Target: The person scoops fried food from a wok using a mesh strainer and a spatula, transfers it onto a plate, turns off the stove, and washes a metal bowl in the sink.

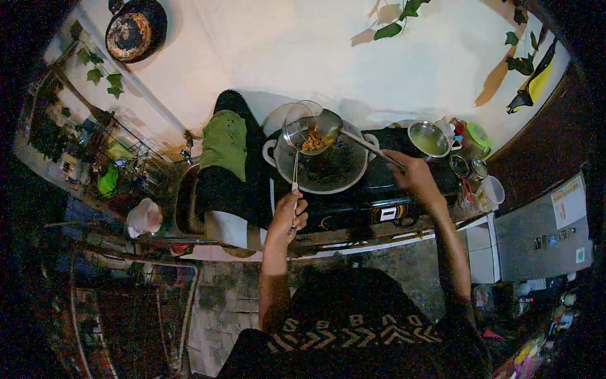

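White wall (284, 57) behind a wok (331, 175) — left grip (289, 213) wrapped around a strainer (295, 165), right grip (415, 179) around a spatula (361, 140).

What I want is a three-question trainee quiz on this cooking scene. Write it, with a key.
1. The left hand holds: A) a knife; B) a wire strainer; C) a mug.
2. True or false: in the picture, the metal bowl is left of the wok.
3. Fill in: the right hand grips a long utensil by its ____.

Key: 1. B. 2. False; it is to the right. 3. Handle.
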Tool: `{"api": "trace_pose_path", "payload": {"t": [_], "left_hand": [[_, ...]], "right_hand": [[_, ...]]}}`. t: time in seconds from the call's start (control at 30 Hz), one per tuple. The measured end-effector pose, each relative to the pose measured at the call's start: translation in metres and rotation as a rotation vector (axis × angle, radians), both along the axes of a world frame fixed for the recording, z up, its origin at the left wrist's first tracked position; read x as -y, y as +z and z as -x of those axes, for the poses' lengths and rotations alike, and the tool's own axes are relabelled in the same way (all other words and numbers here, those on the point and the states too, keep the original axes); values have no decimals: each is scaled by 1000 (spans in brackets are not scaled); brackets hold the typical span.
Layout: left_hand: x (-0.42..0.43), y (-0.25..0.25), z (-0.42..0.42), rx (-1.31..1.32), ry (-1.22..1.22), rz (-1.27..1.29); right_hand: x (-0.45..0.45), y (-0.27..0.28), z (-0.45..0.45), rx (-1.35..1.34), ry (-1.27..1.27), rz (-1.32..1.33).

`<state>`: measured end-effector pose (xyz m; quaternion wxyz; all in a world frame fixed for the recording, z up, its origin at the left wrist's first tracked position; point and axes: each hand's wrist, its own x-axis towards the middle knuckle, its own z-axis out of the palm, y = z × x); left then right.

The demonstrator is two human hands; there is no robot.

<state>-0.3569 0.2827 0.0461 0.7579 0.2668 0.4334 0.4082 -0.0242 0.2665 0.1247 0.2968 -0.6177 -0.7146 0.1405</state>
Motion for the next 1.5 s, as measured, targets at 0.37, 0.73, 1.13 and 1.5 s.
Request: {"api": "trace_pose_path", "payload": {"t": [0.37, 0.73, 1.13, 1.5], "left_hand": [[-1, -7, 3, 89, -65, 47], [-10, -3, 17, 86, -63, 24], [0, -19, 19, 235, -102, 62], [1, 36, 24, 12, 3, -32]], "right_hand": [[7, -30, 14, 406, -78, -325], [10, -74, 18, -421, -45, -249], [39, -118, 22, -1078, -133, 256], [56, -71, 38, -1161, -147, 315]]}}
